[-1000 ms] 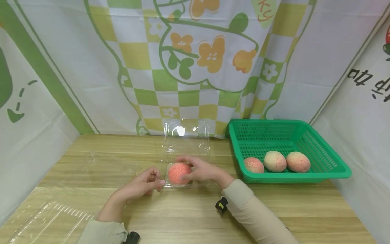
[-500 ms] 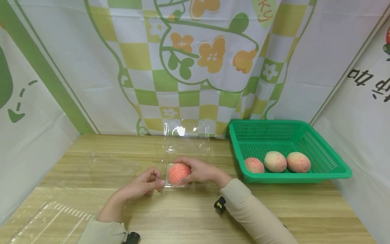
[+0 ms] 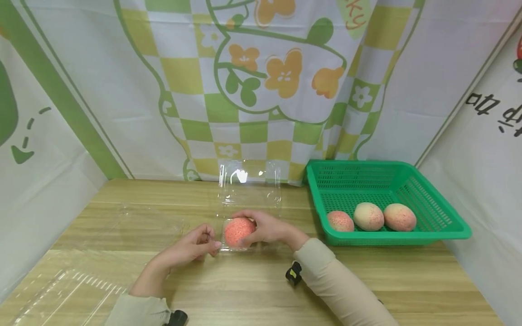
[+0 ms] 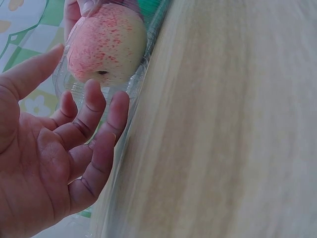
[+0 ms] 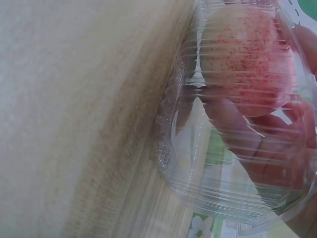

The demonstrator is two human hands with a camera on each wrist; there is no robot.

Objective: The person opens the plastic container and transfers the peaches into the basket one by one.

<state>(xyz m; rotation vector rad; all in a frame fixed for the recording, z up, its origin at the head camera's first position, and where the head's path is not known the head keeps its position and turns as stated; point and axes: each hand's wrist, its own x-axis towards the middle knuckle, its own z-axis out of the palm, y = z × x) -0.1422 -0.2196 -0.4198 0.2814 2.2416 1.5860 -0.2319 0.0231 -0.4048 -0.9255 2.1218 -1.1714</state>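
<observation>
A pink-speckled peach [image 3: 238, 233] sits in the left part of a clear plastic clamshell box [image 3: 249, 192], whose lid stands raised at the back. My right hand [image 3: 267, 228] holds the peach from its right side, thumb in front and fingers behind. In the right wrist view the peach [image 5: 242, 54] and the fingers show through the ribbed box wall. My left hand [image 3: 189, 244] is at the front left corner of the box, palm turned up and fingers loosely bent. Its fingertips are right by the box wall and the peach's dark stem pit [image 4: 102, 73] in the left wrist view.
A green basket [image 3: 395, 238] stands at the right with 3 peaches [image 3: 368, 216] in its front part. More clear plastic containers [image 3: 77, 290] lie on the left of the wooden table [image 3: 261, 290]. A patterned curtain [image 3: 253, 104] hangs behind the table.
My right hand has shifted slightly left and its thumb has come in closer on the front of the peach. The left hand has stayed in place.
</observation>
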